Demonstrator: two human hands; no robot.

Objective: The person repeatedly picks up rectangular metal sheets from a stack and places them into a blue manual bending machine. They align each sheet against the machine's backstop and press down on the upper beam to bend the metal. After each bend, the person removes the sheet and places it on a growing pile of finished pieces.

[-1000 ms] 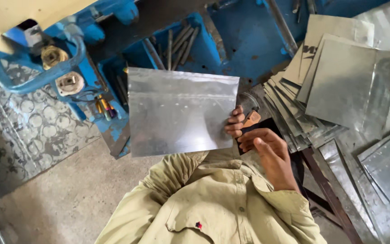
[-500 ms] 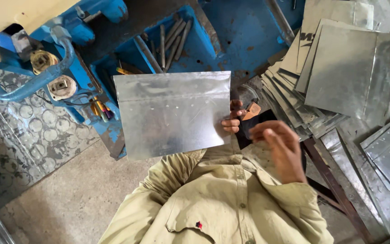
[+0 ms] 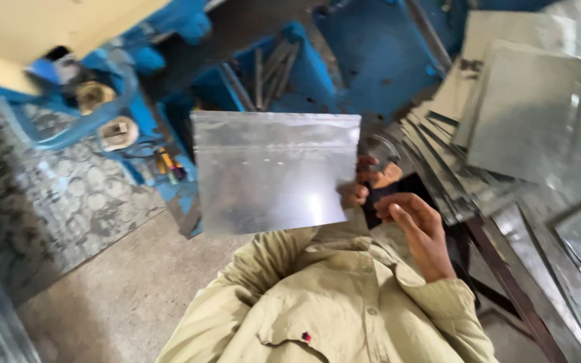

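1. One metal sheet [image 3: 274,171] is held up at chest height, off the stack of sheets [image 3: 506,121].
2. Left hand [image 3: 361,188] pinches its edge; right hand [image 3: 421,232] hovers spread, empty.
3. Sheet not yet at blue machine [image 3: 169,134].

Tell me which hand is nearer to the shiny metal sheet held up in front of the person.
Left. The left hand grips the metal sheet by its right edge; the right hand hovers open just beside that edge, not touching it.

head camera, steep downward look, close over chest and hands
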